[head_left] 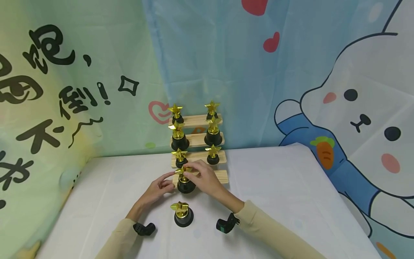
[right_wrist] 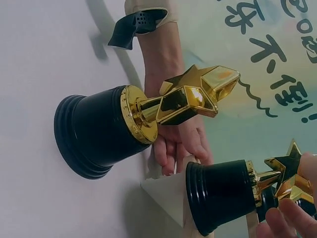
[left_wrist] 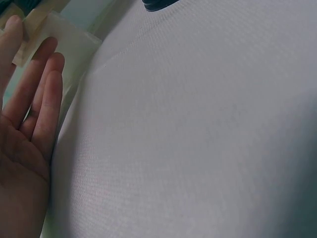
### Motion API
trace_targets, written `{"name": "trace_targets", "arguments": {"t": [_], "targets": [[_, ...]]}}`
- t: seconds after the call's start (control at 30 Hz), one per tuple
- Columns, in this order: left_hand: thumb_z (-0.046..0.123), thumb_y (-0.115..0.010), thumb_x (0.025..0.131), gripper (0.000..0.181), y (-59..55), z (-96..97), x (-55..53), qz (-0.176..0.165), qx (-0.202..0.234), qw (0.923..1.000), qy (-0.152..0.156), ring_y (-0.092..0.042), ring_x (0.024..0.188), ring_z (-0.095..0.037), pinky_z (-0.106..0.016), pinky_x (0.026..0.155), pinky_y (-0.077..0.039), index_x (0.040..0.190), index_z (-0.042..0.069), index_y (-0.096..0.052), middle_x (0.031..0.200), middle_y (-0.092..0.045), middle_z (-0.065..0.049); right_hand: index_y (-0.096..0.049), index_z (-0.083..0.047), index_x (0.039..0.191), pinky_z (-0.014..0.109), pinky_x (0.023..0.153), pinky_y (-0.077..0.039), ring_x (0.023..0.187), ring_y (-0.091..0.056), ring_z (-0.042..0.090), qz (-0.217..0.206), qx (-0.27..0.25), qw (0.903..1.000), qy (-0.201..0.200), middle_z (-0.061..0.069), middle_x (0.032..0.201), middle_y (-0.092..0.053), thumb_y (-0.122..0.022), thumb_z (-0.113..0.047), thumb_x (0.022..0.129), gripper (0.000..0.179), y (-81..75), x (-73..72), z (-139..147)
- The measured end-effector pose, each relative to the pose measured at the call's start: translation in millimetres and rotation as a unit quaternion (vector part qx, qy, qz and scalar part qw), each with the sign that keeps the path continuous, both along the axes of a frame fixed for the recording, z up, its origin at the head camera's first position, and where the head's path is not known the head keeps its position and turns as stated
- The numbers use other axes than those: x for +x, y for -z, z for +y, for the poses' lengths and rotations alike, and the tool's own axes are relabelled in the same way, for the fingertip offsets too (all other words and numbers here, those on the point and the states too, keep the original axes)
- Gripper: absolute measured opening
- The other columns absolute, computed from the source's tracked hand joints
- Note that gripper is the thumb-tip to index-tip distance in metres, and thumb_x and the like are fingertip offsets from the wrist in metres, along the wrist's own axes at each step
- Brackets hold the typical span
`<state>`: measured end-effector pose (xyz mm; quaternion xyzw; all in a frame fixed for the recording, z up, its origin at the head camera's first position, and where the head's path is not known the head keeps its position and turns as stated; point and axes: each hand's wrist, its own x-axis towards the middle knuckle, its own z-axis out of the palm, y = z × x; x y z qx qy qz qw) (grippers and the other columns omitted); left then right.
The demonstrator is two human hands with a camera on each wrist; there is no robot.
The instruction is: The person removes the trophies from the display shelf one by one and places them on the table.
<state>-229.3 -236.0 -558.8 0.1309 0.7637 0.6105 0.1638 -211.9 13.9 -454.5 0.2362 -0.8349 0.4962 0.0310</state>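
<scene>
A small trophy with a gold star and black base [head_left: 185, 186] stands at the left end of the lowest wooden step [head_left: 222, 176]. My right hand [head_left: 204, 178] pinches its star from above; in the right wrist view, fingertips [right_wrist: 292, 216] lie on both sides of the star. My left hand [head_left: 157, 189] is at the left end of that step, its fingers fairly straight in the left wrist view, with fingertips right at the board's edge. Nearer me on the white cloth, a second star trophy [head_left: 183, 218] stands upright, large in the right wrist view.
Above the lowest step rise three more wooden steps [head_left: 197, 140], each with a star trophy at its left and right ends, such as the one at upper right [head_left: 212, 137]. A printed curtain [head_left: 220, 64] hangs behind the white-covered table [head_left: 275, 187].
</scene>
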Motion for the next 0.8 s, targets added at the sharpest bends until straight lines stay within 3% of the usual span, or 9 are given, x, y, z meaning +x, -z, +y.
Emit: {"name": "trace_targets", "arguments": {"t": [0.17, 0.5, 0.8], "targets": [[0.024, -0.06, 0.097, 0.06, -0.4, -0.1, 0.3, -0.002, 0.003, 1.0, 0.002, -0.067, 0.097, -0.005, -0.028, 0.088, -0.055, 0.15, 0.01, -0.034, 0.126, -0.061, -0.029, -0.067, -0.012, 0.12, 0.023, 0.076, -0.054, 0.097, -0.063, 0.019, -0.01, -0.005, 0.9999, -0.001, 0.008, 0.111, -0.065, -0.064, -0.025, 0.094, 0.029, 2.7, -0.9, -0.2], [0.024, -0.06, 0.097, 0.061, -2.6, 2.1, 0.4, -0.004, 0.011, 0.9999, 0.005, -0.066, 0.097, -0.004, -0.027, 0.088, -0.055, 0.15, 0.009, -0.033, 0.127, -0.059, -0.03, -0.065, -0.01, 0.12, 0.031, 0.087, -0.055, 0.101, -0.064, 0.02, -0.051, -0.018, 0.9985, -0.003, 0.008, 0.114, -0.064, -0.064, -0.021, 0.094, 0.028, 4.3, -2.9, 0.9], [0.024, -0.059, 0.097, 0.06, -1.9, 0.9, 1.5, -0.003, 0.004, 1.0, 0.001, -0.066, 0.098, -0.003, -0.026, 0.088, -0.055, 0.15, 0.01, -0.034, 0.126, -0.062, -0.026, -0.064, -0.009, 0.119, 0.029, 0.084, -0.054, 0.1, -0.064, 0.022, -0.058, -0.023, 0.998, 0.01, 0.008, 0.115, -0.064, -0.065, -0.02, 0.094, 0.028, -3.3, 7.2, 7.3]]}}
